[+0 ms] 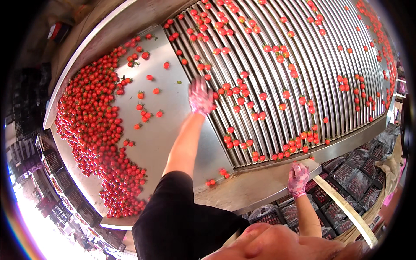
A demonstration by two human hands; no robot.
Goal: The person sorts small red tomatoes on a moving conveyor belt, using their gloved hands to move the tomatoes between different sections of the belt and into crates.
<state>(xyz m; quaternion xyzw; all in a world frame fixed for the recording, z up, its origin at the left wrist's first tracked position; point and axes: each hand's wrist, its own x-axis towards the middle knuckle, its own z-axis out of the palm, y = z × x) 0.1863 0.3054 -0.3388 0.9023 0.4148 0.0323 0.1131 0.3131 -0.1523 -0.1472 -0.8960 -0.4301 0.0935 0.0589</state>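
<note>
Reaching over a metal counter (pixel 169 134), the left hand (pixel 200 96), mottled pink and apparently gloved, is palm down with fingers extended and slightly spread where the smooth sheet meets a bed of steel rollers (pixel 329 65). It pinches nothing visible; whether it touches the metal is unclear. The right hand (pixel 298 178) is curled beside the near rim (pixel 260 186); what it grips, if anything, I cannot tell. Small red tomatoes (pixel 95 117) are heaped densely on the counter's left side, with others scattered toward the seam and across the rollers. A hard sweep of the left hand could bruise fruit or jam several together at the first roller. If the rollers turn, fingertips might be drawn into the gaps. A careless knock could send the near cluster (pixel 297 142) over the rim toward the crates (pixel 359 184) below.
</note>
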